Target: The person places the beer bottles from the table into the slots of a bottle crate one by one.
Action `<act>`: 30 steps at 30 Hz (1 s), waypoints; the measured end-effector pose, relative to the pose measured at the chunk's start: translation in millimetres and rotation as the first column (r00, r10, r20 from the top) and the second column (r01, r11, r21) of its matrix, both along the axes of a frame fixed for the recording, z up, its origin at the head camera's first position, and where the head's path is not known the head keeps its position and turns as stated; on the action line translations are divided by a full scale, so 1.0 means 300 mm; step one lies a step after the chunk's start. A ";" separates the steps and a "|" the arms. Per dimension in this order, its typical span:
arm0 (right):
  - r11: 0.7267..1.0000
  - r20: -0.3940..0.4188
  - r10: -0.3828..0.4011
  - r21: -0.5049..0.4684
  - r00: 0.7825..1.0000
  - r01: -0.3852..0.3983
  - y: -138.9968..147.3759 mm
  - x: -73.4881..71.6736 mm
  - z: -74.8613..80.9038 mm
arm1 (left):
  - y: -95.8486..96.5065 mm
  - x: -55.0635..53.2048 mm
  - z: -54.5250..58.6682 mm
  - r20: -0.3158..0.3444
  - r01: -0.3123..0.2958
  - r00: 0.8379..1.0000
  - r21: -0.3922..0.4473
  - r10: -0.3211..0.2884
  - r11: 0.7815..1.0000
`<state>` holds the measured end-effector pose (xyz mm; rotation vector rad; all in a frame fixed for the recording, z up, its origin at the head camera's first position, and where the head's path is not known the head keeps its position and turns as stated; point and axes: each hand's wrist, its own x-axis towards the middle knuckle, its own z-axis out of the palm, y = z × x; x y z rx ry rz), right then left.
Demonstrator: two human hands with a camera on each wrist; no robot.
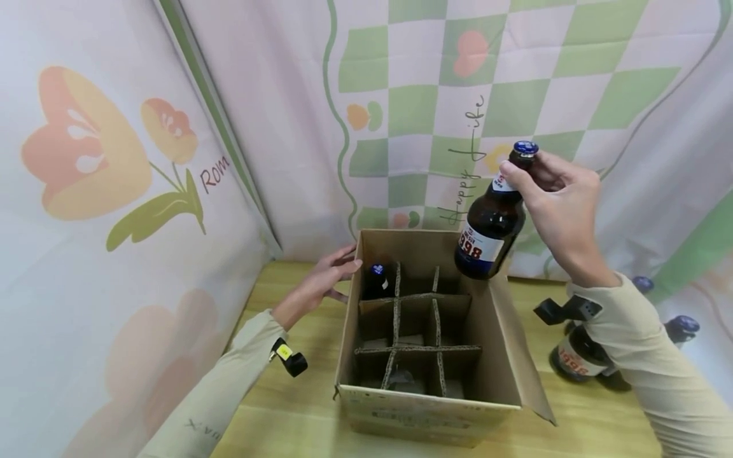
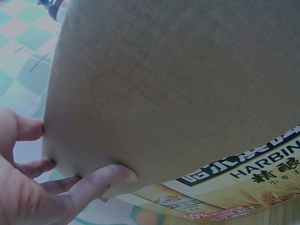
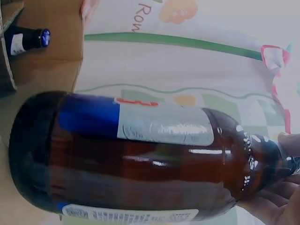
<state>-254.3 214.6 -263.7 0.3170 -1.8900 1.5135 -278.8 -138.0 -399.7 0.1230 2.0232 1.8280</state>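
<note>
My right hand (image 1: 564,200) grips a brown beer bottle (image 1: 487,232) by its neck, just under the blue cap. The bottle tilts over the back right rim of a divided cardboard box (image 1: 426,395), its base near the rim. The right wrist view shows its brown glass and labels up close, with fingers at the neck. My left hand (image 1: 326,273) rests against the box's back left corner; in the left wrist view its fingers (image 2: 96,183) touch the cardboard. Another blue-capped bottle (image 1: 376,280) stands in the back left compartment.
Several more bottles (image 1: 578,356) stand on the wooden table (image 1: 292,407) at the right, partly hidden by my right forearm. A box flap (image 1: 518,356) hangs outward on the right. Cardboard dividers (image 1: 418,348) cross the box. Printed curtains (image 1: 286,127) enclose the back and left.
</note>
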 end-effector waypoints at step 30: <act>0.917 0.260 0.073 0.362 0.963 -0.167 -0.121 -0.092 -0.094 | 0.035 0.013 -0.036 -0.005 0.000 1.000 0.025 0.001 1.000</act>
